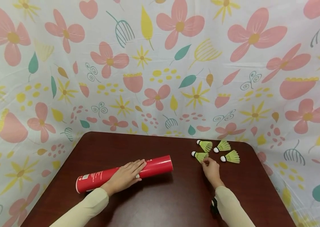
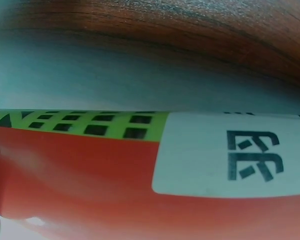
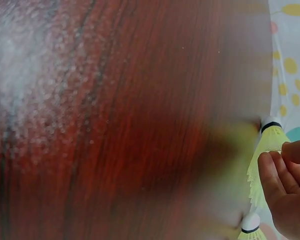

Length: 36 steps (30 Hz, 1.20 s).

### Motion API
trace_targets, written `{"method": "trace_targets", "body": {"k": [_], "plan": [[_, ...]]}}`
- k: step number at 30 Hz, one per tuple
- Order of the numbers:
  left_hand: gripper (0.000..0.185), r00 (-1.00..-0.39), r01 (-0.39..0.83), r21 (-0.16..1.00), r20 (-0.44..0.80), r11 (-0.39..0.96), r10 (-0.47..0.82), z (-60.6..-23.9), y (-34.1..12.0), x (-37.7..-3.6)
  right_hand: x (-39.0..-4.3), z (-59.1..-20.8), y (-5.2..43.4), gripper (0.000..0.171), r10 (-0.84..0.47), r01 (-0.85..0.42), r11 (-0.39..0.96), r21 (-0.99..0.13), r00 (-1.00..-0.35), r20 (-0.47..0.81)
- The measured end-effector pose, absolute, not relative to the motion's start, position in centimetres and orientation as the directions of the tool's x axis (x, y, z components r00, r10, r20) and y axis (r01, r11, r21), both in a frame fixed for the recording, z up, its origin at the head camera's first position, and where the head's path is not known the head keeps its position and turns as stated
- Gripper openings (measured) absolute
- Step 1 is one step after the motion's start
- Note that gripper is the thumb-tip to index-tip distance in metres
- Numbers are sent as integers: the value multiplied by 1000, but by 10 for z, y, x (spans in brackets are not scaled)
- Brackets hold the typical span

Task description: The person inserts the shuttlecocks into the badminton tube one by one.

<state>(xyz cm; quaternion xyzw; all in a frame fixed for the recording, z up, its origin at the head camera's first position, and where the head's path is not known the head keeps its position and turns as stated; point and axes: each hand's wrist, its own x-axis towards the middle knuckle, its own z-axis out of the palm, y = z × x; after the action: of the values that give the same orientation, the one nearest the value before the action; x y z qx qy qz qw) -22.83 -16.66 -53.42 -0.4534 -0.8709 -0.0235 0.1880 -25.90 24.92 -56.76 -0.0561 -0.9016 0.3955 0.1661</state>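
Observation:
A red cylindrical tube (image 1: 157, 166) lies slantwise on the table, its right end farther back. My left hand (image 1: 127, 173) rests across its middle with the fingers stretched together over the top. In the left wrist view, the tube's red side (image 2: 80, 170) carries a white label with dark characters and a green-and-black band. My right hand (image 1: 212, 171) pinches the feather skirt of a yellow shuttlecock (image 1: 199, 155) with white cork at the table's back right. Close by lie the other shuttlecocks: one behind (image 1: 205, 145), one behind to the right (image 1: 223, 146) and one to the right (image 1: 231, 157).
The dark brown table (image 1: 160, 201) has rounded back corners. A white cloth (image 1: 160, 69) printed with flowers and leaves hangs right behind it and along both sides. A small black device (image 1: 214, 205) sits at my right wrist.

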Motion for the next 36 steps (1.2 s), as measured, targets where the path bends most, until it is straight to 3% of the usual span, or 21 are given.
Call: {"method": "trace_targets", "body": {"k": [16, 36], "plan": [[78, -535, 796, -102, 343, 597, 772, -536, -167, -225, -250, -555, 252, 9, 181, -88, 675, -733, -943, 280], [78, -519, 792, -132, 367, 596, 772, -534, -165, -227, -237, -531, 237, 7, -14, -276, 539, -796, -948, 319]]}}
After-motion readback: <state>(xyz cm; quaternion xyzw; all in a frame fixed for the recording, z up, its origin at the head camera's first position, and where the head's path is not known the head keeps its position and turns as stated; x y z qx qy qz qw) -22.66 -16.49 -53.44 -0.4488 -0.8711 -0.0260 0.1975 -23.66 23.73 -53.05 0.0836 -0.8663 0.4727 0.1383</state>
